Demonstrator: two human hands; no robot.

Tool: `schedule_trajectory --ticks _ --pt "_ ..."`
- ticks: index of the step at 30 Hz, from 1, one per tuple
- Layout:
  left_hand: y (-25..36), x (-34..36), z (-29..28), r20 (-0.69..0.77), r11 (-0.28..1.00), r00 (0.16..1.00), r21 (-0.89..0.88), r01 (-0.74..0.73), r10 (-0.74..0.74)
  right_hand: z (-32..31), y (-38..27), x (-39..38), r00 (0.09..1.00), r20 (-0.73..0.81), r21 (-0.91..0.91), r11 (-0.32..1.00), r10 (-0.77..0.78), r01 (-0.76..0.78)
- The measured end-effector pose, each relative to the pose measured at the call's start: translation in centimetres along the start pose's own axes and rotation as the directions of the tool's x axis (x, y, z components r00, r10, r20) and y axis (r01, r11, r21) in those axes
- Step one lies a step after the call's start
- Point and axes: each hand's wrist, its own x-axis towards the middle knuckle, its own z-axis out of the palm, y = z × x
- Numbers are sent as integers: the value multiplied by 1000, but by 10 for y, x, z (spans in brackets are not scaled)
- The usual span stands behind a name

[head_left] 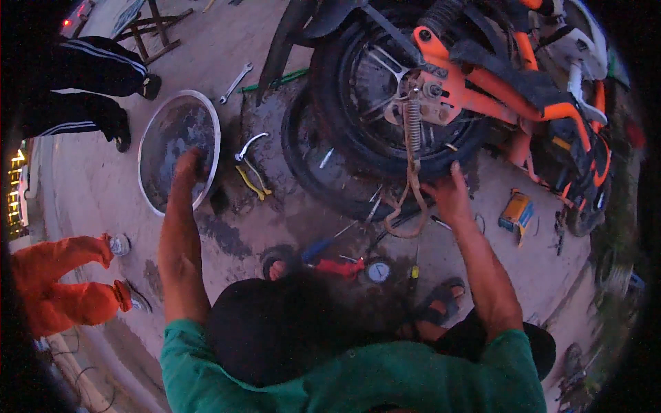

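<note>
My left hand (191,164) reaches down into a round basin (146,182) with a pale rim and dark, wet-looking contents. Its fingers are lost in the dark there. At the lower edge of the motorcycle's rear tyre (385,165), my right hand (449,196) has its thumb and a finger spread apart against the rubber. The wheel sits in the orange swingarm (475,96) of the leaning motorcycle. A spring and a bent metal stand (406,224) hang down just left of that hand. Behind the wheel, a second black tyre (296,162) lies on the ground.
Yellow-handled pliers (253,183), a brake lever (251,144) and a spanner (236,82) lie near the basin. A red inflator with a round gauge (377,271) and a blue-handled screwdriver (318,248) are before my feet. An orange-blue box (516,212) stands right. Two people stand left.
</note>
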Motion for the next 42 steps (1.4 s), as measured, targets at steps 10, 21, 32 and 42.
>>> schedule_trajectory --ticks 10,21,32,42 --pt "96 -216 311 569 823 799 -537 184 194 16 13 13 978 -128 194 963 -163 186" --pt "46 -171 216 183 951 957 -252 -177 226 -3 -15 -2 1000 -23 167 986 -21 25" --pt "-58 -8 30 -155 869 964 481 -118 217 -3 -13 -1 987 -104 4 993 -120 121" --pt "55 -195 302 475 931 875 -353 91 95 9 59 7 976 146 -58 986 163 -156"
